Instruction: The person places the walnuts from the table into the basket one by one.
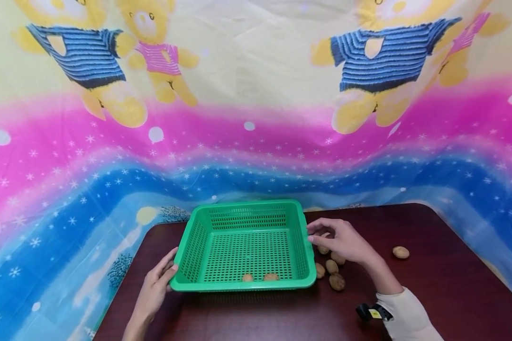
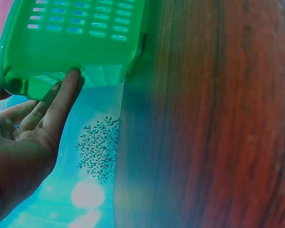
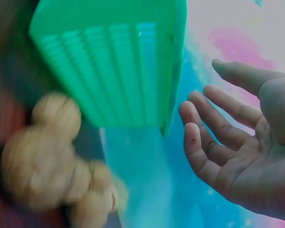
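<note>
A green plastic basket [image 1: 247, 285] with slotted walls stands on the table, a couple of brown, walnut-like ovals [image 1: 270, 277] showing inside its near edge. My left hand [image 1: 155, 284] holds the basket's left rim near the front corner, thumb over the rim; in the left wrist view its fingers [image 2: 64, 102] reach along the outer wall. My right hand [image 1: 339, 239] is close by the right rim, above a loose group of similar brown ovals [image 1: 332, 266]. In the right wrist view that hand [image 3: 242, 137] holds nothing, its fingers spread and slightly bent, apart from the basket.
One more brown oval [image 1: 401, 252] lies alone on the dark red-brown table [image 1: 256, 315], farther right. A printed cloth [image 1: 247, 156] with bears and snowflakes hangs behind the table and around its sides. A black strap [image 1: 373, 312] circles the right wrist.
</note>
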`<move>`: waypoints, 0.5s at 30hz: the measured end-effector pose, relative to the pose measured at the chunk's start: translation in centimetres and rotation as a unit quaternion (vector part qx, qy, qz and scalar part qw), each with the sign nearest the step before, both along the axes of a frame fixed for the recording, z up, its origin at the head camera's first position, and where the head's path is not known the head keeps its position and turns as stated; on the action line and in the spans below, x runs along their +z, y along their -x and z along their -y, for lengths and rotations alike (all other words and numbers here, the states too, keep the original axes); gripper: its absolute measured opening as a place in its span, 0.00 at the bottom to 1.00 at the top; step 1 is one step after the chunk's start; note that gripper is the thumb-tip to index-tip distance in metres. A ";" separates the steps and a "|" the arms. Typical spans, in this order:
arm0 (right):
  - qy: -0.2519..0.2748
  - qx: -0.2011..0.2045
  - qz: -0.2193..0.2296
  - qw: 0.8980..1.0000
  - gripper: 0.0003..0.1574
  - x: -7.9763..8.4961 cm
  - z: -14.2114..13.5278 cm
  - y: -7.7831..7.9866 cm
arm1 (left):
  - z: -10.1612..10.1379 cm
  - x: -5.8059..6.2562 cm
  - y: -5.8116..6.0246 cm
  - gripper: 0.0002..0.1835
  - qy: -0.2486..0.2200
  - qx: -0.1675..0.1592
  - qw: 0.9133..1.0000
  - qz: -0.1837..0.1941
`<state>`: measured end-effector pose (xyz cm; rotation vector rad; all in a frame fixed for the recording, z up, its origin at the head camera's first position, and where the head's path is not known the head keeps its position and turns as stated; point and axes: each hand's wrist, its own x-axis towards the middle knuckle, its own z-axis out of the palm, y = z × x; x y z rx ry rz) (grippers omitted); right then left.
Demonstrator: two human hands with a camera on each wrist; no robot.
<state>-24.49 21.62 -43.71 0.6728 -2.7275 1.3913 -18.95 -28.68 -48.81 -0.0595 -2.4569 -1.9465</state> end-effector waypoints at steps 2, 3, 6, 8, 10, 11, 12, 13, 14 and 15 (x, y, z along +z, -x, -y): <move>-0.004 -0.005 0.001 1.000 0.21 -0.5 -1.1 -0.1 | 0.0 0.0 0.0 0.31 0.000 0.001 1.000 0.000; -0.009 -0.007 0.002 1.000 0.21 -0.8 -1.6 -0.2 | 0.0 0.0 0.0 0.31 -0.001 0.001 1.000 0.001; -0.020 -0.016 0.009 1.000 0.21 -1.6 -3.1 -0.6 | -0.1 0.1 0.0 0.31 -0.003 0.001 1.000 0.005; -0.024 -0.023 0.012 0.999 0.21 -2.0 -3.9 -0.9 | 0.0 0.0 0.1 0.31 -0.004 0.002 1.000 0.006; -0.027 -0.032 0.013 0.999 0.22 -2.3 -4.7 -1.2 | 0.0 0.0 0.1 0.31 -0.003 0.004 1.000 0.006; -0.029 -0.034 0.011 0.999 0.22 -2.4 -5.0 -1.3 | 0.0 0.0 0.1 0.31 -0.002 0.004 1.000 0.005; -0.031 -0.036 0.011 0.999 0.23 -2.5 -5.4 -1.5 | 0.0 -0.1 0.1 0.31 -0.002 0.005 1.000 0.005; -0.032 -0.040 0.013 0.999 0.23 -2.6 -5.6 -1.6 | 0.0 -0.1 0.1 0.31 -0.002 0.005 1.000 0.005; -0.036 -0.043 0.014 0.998 0.23 -2.7 -5.9 -1.7 | 0.1 -0.1 0.1 0.31 -0.002 0.005 1.000 0.005; -0.038 -0.046 0.016 0.998 0.23 -2.8 -6.1 -1.8 | 0.1 -0.1 0.1 0.31 -0.003 0.005 1.000 0.006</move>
